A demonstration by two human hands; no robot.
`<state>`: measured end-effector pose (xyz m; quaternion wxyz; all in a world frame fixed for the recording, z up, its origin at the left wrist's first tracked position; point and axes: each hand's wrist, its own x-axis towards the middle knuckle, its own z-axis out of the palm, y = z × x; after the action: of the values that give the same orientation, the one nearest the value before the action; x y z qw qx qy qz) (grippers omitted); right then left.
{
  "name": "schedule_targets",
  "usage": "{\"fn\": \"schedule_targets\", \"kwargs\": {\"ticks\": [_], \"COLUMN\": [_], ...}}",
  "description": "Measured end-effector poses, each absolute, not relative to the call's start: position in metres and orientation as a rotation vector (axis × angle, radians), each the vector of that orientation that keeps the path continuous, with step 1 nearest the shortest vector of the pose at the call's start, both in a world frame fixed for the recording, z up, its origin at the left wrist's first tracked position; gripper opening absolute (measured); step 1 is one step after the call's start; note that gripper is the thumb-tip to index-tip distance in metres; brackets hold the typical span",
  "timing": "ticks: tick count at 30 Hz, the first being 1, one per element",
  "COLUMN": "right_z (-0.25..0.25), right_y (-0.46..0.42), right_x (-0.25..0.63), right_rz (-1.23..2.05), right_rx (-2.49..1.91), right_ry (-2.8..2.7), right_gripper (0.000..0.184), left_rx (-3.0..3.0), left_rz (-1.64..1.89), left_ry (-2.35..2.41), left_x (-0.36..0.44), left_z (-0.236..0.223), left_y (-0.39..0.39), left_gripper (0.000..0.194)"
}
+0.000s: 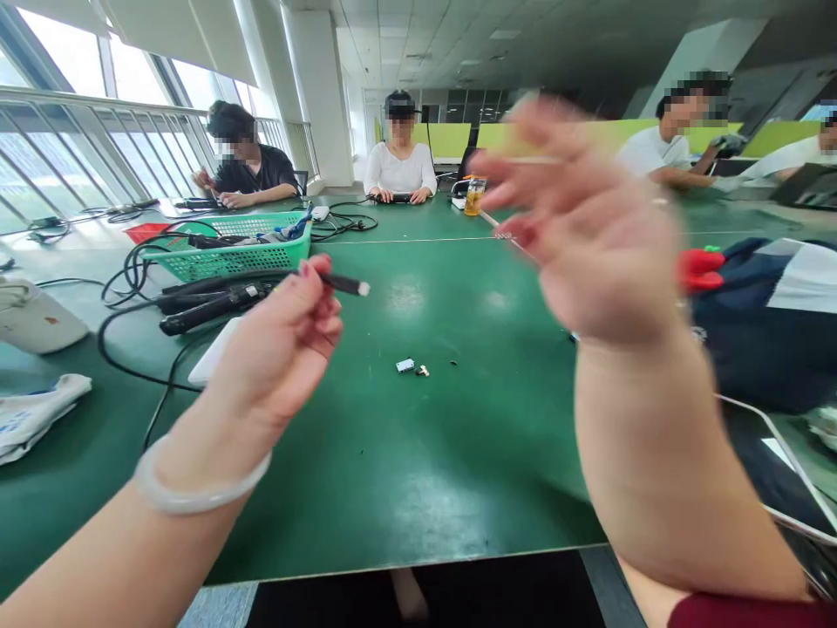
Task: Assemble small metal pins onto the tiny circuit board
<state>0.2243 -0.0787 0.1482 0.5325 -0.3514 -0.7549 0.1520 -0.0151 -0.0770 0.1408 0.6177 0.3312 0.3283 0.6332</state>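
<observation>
My left hand, with a pale bangle at the wrist, is closed around a slim black stick-like piece with a whitish tip, pointing right. Its other end is hidden by the fingers, so its kind is unclear. On the right, my right hand is raised above the table, blurred by motion, its fingers apart and nothing visible in them. Between and below the hands lie a small white-blue block, a tiny gold-coloured part and a dark speck on the green tabletop.
A green basket with cables stands at the back left, near a black padded bundle. To the right are a dark bag and a white-edged tray. Beyond, a jar stands on the table; several people sit around.
</observation>
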Motion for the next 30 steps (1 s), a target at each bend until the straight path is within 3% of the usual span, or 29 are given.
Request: {"fn": "schedule_targets", "kwargs": {"ticks": [3,9,15,23,26,30], "right_z": [0.132,0.101,0.105,0.102,0.093,0.095], "right_y": [-0.073,-0.084,-0.083,-0.126,-0.150,-0.168], "right_x": [0.176,0.122,0.157,0.222,0.224,0.226], "right_rz": [0.619,0.823,0.906,1.023,0.992,0.857], "right_rx": [-0.833,-0.916,-1.039,-0.886,-0.852,-0.859], "right_ry": [-2.070,-2.081,-1.913,-1.530,-1.481,-1.323], "right_gripper": [0.060,0.029,0.025,0.036,0.032,0.029], "left_rx": [0.735,0.790,0.534,0.505,1.004,1.885], "left_rz": [1.354,1.307,1.449,1.817,1.540,0.717], "left_ry": [0.776,0.847,0.834,0.857,1.320,1.784], "left_x": [-0.012,-0.021,-0.066,-0.150,-0.148,-0.130], "left_z": [0.111,0.093,0.087,0.062,0.046,0.024], "left_y": [-0.081,-0.106,-0.137,-0.142,-0.139,-0.134], "left_gripper": [0.012,0.025,0.039,0.045,0.051,0.076]}}
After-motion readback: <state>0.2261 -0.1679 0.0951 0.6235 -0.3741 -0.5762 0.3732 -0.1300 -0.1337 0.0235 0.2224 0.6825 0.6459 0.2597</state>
